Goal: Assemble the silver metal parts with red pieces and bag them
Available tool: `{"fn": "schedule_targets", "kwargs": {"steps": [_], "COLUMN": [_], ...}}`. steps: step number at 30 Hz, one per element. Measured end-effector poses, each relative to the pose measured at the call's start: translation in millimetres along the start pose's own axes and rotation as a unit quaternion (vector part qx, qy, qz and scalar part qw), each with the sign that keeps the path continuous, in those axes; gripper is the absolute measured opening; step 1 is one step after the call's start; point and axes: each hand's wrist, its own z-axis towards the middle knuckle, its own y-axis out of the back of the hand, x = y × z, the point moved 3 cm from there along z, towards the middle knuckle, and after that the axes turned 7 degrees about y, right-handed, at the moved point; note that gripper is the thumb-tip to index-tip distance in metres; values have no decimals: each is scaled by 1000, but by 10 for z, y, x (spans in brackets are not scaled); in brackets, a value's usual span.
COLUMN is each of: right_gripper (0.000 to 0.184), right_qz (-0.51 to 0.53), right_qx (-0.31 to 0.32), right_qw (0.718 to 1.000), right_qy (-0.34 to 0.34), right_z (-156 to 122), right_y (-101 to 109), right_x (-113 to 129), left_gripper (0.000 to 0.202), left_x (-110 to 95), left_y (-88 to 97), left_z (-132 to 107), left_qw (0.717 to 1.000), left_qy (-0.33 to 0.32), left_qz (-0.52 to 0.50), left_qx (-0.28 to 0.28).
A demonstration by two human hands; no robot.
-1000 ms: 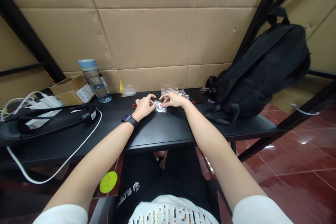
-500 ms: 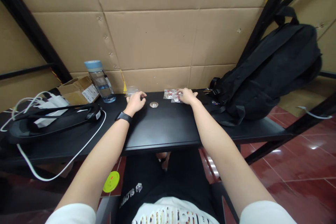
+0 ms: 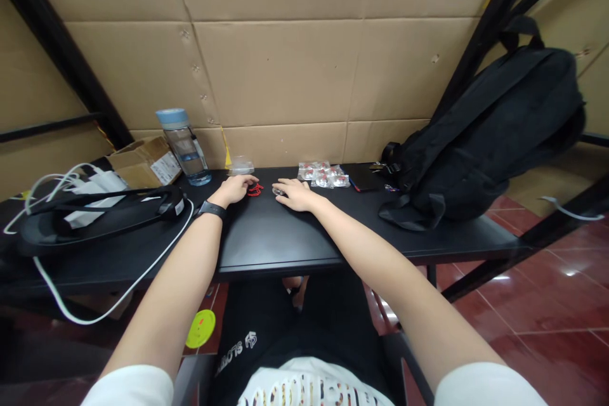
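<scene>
My left hand (image 3: pixel 233 190), with a dark watch on its wrist, rests low on the black desk with its fingers stretched to the right. Beside its fingertips lies a tangled red cord (image 3: pixel 255 190). My right hand (image 3: pixel 295 195) reaches in from the right, fingers spread over a small round metallic disc (image 3: pixel 277 191) that they partly cover; whether they grip it I cannot make out. Behind my left hand is a clear plastic bag (image 3: pixel 242 165). Several clear packets (image 3: pixel 323 175) with red bits and round pieces inside lie right of my right hand.
At the left stand a blue-lidded water bottle (image 3: pixel 184 149), an opened cardboard box (image 3: pixel 145 162) and a black looped object (image 3: pixel 99 219) with white cables. A black backpack (image 3: pixel 490 133) leans at the right. Near the packets are a dark flat item (image 3: pixel 366 179) and keys.
My right hand has moved left from the packets to the metallic disc. My left hand has shifted slightly left and down, and the red cord now shows beside it.
</scene>
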Motion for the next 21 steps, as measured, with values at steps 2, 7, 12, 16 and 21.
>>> {"fn": "schedule_targets", "kwargs": {"steps": [2, 7, 12, 16, 21], "right_gripper": [39, 28, 33, 32, 23], "right_qz": [-11, -30, -5, 34, 42], "right_qx": [20, 22, -25, -53, -47], "right_qw": [1000, 999, 999, 998, 998], "right_qy": [-9, -16, -20, -30, 7], "right_z": [-6, -62, -92, -82, -64], "right_y": [-22, 141, 233, 233, 222], "right_x": [32, -69, -198, -267, -270], "left_gripper": [29, 26, 32, 28, 13], "left_x": [-4, -56, -181, -243, -335], "left_y": [-20, 18, -13, -73, -45], "left_z": [6, -17, -83, -126, -162], "left_qw": [999, 995, 990, 985, 984], "left_qy": [-18, -28, -32, -32, -6], "left_qz": [12, 46, 135, 171, 177], "left_qx": [40, 80, 31, 4, -13]}}
